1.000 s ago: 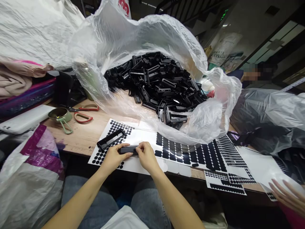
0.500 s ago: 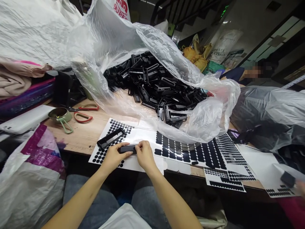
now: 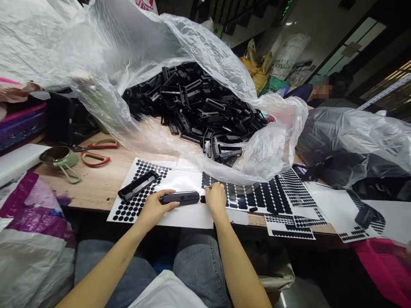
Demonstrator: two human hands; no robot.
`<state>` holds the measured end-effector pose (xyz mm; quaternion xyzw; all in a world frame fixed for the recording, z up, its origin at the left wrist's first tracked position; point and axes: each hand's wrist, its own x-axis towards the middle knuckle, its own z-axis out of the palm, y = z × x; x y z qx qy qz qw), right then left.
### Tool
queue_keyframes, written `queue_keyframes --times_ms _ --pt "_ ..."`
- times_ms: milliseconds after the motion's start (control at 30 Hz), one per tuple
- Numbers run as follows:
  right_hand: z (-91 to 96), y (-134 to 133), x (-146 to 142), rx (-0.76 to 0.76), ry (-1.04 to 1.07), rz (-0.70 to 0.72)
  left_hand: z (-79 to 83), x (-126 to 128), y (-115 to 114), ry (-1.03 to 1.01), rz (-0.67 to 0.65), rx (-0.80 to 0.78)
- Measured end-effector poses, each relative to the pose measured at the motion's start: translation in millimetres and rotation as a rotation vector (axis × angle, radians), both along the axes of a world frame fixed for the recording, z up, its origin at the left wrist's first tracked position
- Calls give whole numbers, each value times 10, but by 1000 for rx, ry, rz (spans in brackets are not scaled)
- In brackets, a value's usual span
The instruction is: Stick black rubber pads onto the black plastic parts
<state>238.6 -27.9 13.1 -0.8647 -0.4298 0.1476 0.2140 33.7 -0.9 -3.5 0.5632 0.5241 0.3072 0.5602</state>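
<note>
My left hand (image 3: 156,209) grips one end of a long black plastic casing (image 3: 184,197) with a textured upper face, over a white sheet. Further right, my right hand (image 3: 216,200) has its fingers pinched at the left edge of a sheet of black oblong stickers (image 3: 247,196). Whatever is between those fingertips is hidden. A second black casing (image 3: 138,186), hollow side showing, lies tilted on a sheet of round black stickers (image 3: 126,210) left of my left hand.
A heap of black casings (image 3: 205,107) spills from a clear plastic bag (image 3: 269,149) behind the sheets. Red-handled scissors (image 3: 95,159) and a green cup (image 3: 59,157) lie at left. More sticker sheets (image 3: 302,201) overlap at right. Another person (image 3: 305,92) is beyond them.
My right hand has left the casing and moved right to the oblong sticker sheet. My left hand still holds the casing, whose top is now uncovered. The view has shifted slightly right.
</note>
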Motion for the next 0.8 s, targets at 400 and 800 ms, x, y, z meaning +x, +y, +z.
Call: queue_keyframes --times_ms 400,800 --pt "32 -69 -9 152 204 0 -43 1 11 25 -29 40" --pt "-94 -208 -54 126 963 52 -23 14 7 49 -49 72"
